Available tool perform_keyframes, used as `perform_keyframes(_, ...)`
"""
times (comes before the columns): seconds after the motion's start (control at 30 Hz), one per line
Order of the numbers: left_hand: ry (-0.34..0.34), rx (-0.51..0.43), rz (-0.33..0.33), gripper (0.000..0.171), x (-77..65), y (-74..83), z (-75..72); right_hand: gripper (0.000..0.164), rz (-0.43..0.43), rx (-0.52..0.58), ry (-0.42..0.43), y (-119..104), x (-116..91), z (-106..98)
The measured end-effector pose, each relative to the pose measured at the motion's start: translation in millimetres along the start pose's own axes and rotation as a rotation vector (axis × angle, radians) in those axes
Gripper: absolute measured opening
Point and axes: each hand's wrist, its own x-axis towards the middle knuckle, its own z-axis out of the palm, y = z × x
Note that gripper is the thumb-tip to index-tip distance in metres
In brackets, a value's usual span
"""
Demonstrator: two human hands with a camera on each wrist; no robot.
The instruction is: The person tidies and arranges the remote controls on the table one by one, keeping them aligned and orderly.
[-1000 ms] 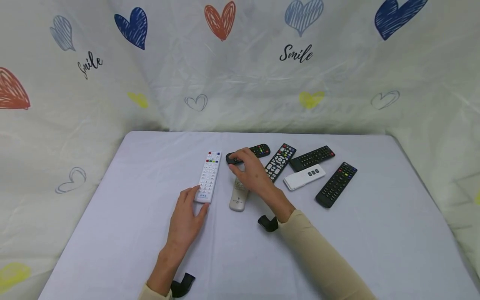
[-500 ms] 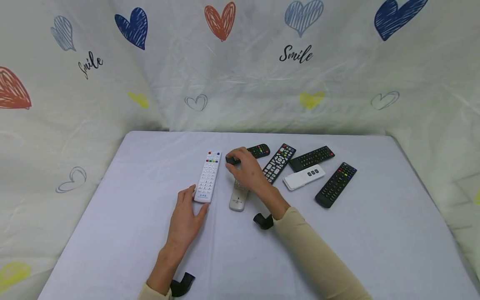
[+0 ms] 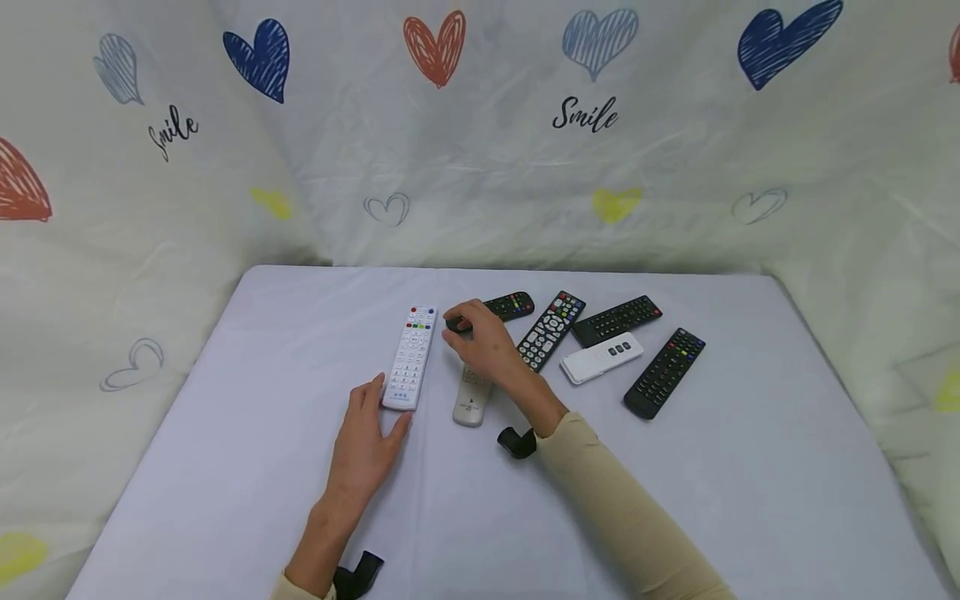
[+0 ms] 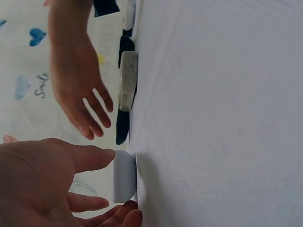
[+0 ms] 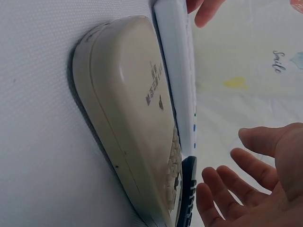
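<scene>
In the head view my left hand (image 3: pixel 363 454) lies at the near end of a white remote control (image 3: pixel 411 358). Its fingers extend along the remote's left side; the thumb is by the near right corner. In the left wrist view the thumb and fingers of this hand (image 4: pixel 38 182) stand on either side of the remote's end (image 4: pixel 124 177). My right hand (image 3: pixel 487 346) hovers over a black remote with rounded ends (image 3: pixel 510 307), partly hiding it. A beige remote (image 3: pixel 471 400) lies beneath that hand. The right wrist view shows its fingers (image 5: pixel 227 189) loosely bent, gripping nothing.
Right of my hands lie a black remote with white buttons (image 3: pixel 551 329), a black remote (image 3: pixel 618 321) touching a small white remote (image 3: pixel 602 357), and another black remote (image 3: pixel 664 373). A white cloth covers the table (image 3: pixel 765 492); a heart-printed curtain (image 3: pixel 480 225) stands behind.
My left fingers have slipped from the white remote's top to its left side. My right hand has shifted slightly left and nearer over the black remote. The head view has tilted a little.
</scene>
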Motion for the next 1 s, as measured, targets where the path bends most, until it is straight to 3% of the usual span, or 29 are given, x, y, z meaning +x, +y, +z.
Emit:
perform_keyframes(0.2,-0.001,0.031,0.027,0.076,1.9,-0.6,-0.9,0.034,0.017,-0.020,0.006,1,2,2)
perform_keyframes(1.0,-0.032,0.041,0.005,0.077,0.9,-4.2,2.2,0.034,0.010,0.015,-0.005,1,10,12)
